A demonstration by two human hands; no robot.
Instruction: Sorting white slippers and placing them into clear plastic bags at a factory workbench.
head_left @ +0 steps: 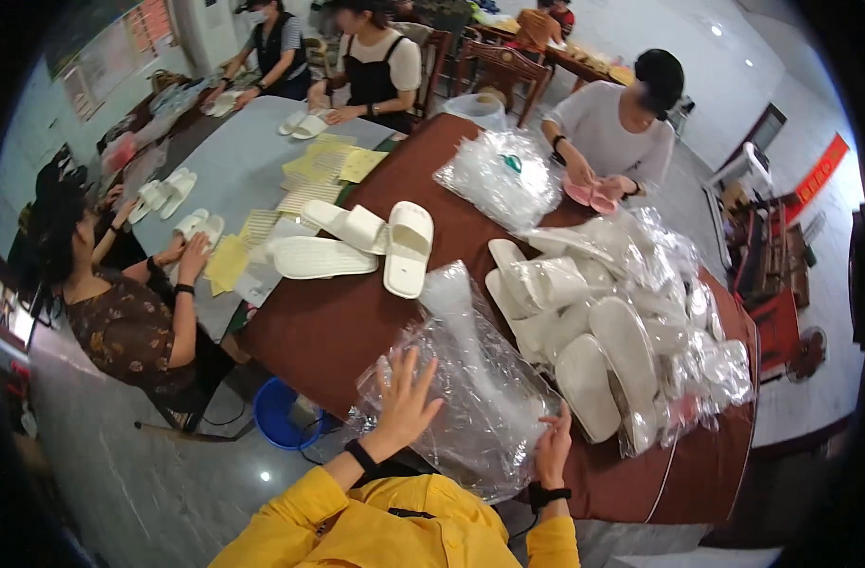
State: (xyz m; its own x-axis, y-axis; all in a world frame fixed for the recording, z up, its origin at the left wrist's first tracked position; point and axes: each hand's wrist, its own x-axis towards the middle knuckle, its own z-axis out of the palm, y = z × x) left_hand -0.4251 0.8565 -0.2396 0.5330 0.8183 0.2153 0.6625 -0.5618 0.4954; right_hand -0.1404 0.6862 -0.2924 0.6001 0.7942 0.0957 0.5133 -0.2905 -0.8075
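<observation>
A stack of clear plastic bags [480,379] lies in front of me on the brown-covered table [314,331]. My left hand [404,407] is open over the left part of the bags, its fingers spread. At their lower right edge is my right hand [551,450], its fingers stretched upward beside the plastic and its thumb close to the bag. Beyond the bags lie loose white slippers [409,248], one of them resting sole up [323,257]. To the right, a large pile of white slippers [622,350] is heaped up, many wrapped in clear plastic.
Across the table a person in a white top [617,133] holds pink slippers [588,194] beside more plastic bags [503,180]. Several people handle white slippers around the grey table [233,142] at left, with yellow sheets [229,265] along it. A blue bucket [285,414] stands below the left edge.
</observation>
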